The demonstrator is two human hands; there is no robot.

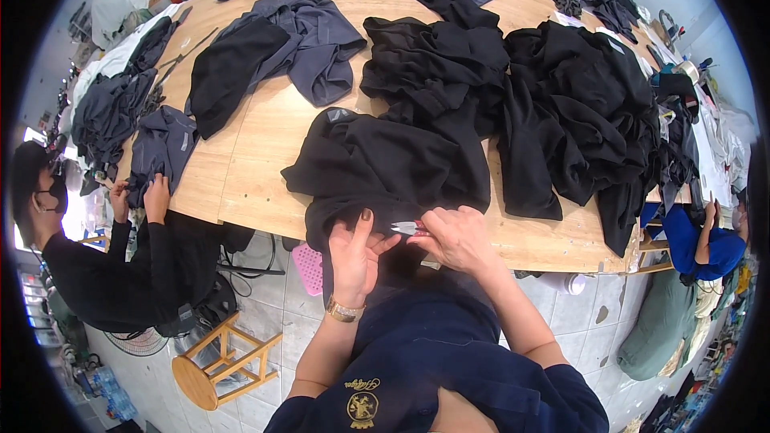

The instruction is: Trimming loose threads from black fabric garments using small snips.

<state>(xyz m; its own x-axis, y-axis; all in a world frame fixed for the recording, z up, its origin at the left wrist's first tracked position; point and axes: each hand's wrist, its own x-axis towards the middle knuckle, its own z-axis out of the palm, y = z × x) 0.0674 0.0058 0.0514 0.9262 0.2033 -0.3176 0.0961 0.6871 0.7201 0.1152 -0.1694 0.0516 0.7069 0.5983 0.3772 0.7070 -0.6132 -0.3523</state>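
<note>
A black garment [393, 156] lies crumpled at the table's near edge, its near part hanging down toward my lap. My left hand [353, 261] is at that near edge, palm turned up, with the thumb and fingers apart against the black cloth. A gold-coloured band circles the left wrist. In my right hand [457, 236] is a pair of thread snips [411, 228] with red handles and pale metal blades. The blades point left, toward my left thumb, just above the cloth. Some of my left fingertips are hidden by the fabric.
Black garments [577, 104] are heaped behind and to the right on the wooden table [265, 160]. Dark grey garments [321, 40] lie farther left. A person [120, 248] handles grey cloth at the left; another person [714, 240] sits at the right. A wooden stool [224, 361] stands lower left.
</note>
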